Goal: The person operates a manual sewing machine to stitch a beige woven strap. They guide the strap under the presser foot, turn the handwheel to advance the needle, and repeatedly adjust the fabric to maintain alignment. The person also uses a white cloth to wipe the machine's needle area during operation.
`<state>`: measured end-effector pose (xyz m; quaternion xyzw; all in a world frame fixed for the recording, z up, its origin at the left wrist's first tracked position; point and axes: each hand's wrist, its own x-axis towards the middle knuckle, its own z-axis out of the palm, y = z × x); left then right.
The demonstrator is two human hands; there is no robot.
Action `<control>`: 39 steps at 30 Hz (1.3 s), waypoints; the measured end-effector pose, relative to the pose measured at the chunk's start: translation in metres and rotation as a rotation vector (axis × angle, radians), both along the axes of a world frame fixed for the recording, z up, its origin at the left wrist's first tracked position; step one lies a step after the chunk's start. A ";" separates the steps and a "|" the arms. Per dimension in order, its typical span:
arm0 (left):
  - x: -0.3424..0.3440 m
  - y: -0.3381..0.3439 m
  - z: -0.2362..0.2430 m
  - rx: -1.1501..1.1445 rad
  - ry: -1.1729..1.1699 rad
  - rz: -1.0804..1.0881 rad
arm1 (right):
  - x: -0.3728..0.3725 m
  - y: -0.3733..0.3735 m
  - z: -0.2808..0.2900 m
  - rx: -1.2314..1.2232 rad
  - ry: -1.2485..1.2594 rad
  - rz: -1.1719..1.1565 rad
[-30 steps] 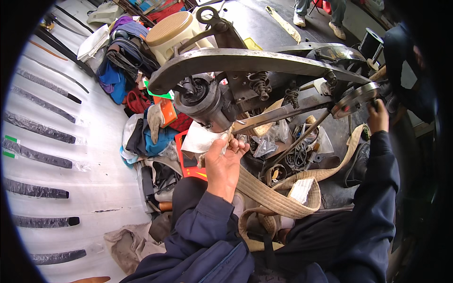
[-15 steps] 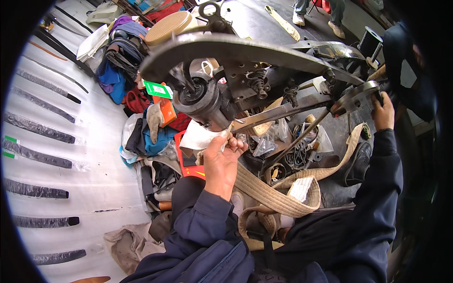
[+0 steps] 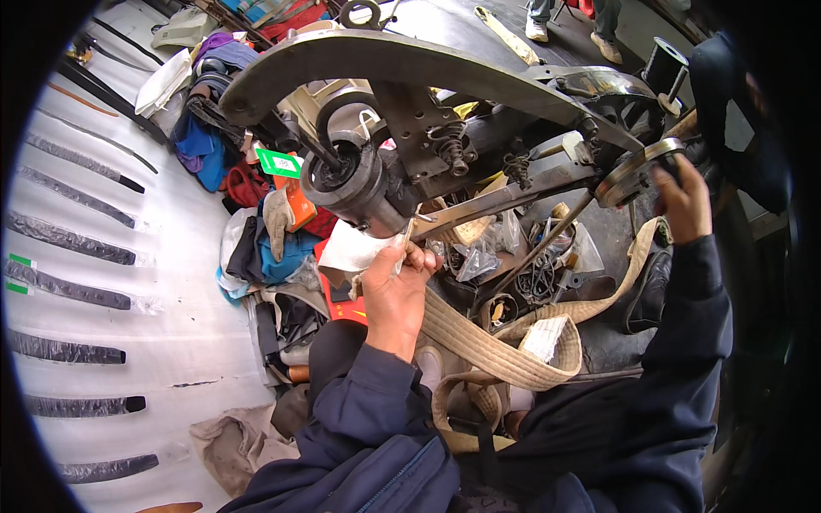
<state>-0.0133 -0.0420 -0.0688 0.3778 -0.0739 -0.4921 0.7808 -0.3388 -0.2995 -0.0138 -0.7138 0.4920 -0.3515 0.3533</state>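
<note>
Two dark-blue sleeves (image 3: 363,398) occupy the foreground, with a coiled beige quilted strap (image 3: 479,346) between them. The left hand (image 3: 395,295) has its thumb and fingers pinched together on a white sheet (image 3: 359,252), which lies just beneath the round, cup-like metal end (image 3: 351,192) of a hand-cranked sewing machine (image 3: 410,60); a red box (image 3: 338,289) shows partly behind that hand. The right hand (image 3: 687,205), slightly blurred, is curled around a dark handle (image 3: 669,169) at the edge of the machine's metal wheel (image 3: 623,181). The machine's curved arm spans the middle of the view above a litter of clear plastic bags (image 3: 481,258) and small parts. Beyond stand a black spool (image 3: 664,65) and, farthest, another person's light shoes (image 3: 536,32).
</note>
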 end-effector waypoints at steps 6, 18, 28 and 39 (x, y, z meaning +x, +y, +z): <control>0.002 -0.001 0.000 -0.002 0.005 -0.019 | -0.048 -0.064 -0.078 -0.269 0.378 -0.312; 0.001 -0.001 -0.003 -0.051 -0.002 -0.024 | 0.009 0.011 0.002 -0.037 -0.158 0.121; 0.001 -0.001 0.002 -0.034 0.031 -0.050 | -0.039 -0.052 -0.105 -0.155 0.537 -0.289; 0.001 0.008 0.003 -0.021 0.229 -0.157 | 0.060 0.076 -0.114 0.798 -0.138 -0.050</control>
